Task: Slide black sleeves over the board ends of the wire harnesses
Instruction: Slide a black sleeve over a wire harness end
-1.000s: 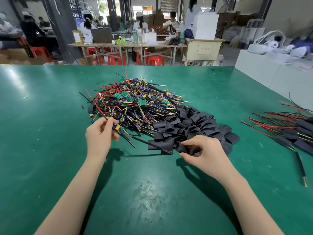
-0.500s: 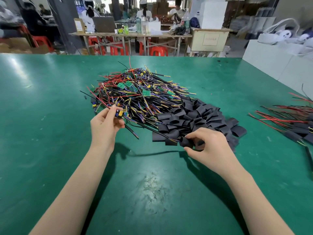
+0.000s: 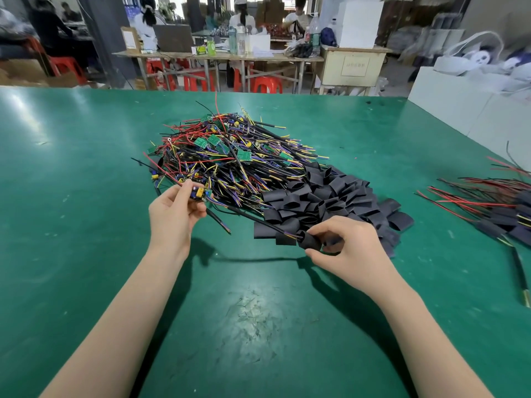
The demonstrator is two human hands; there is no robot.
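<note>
Left hand (image 3: 175, 211) pinches a small green circuit-board end (image 3: 200, 193); right hand (image 3: 342, 242) grips a short black tubular sleeve (image 3: 310, 240) at the wire tips. Next, seemingly: thread it along toward the board.

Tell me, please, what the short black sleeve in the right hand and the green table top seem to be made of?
The short black sleeve pinched by the right hand looks like thin matte plastic or rubber tubing, perhaps heat-shrink: its loose neighbours lie flattened and creased. The green table top looks like a smooth, slightly glossy rubber or vinyl mat: it shows soft glare and scuffed pale scratches near the front.
</note>
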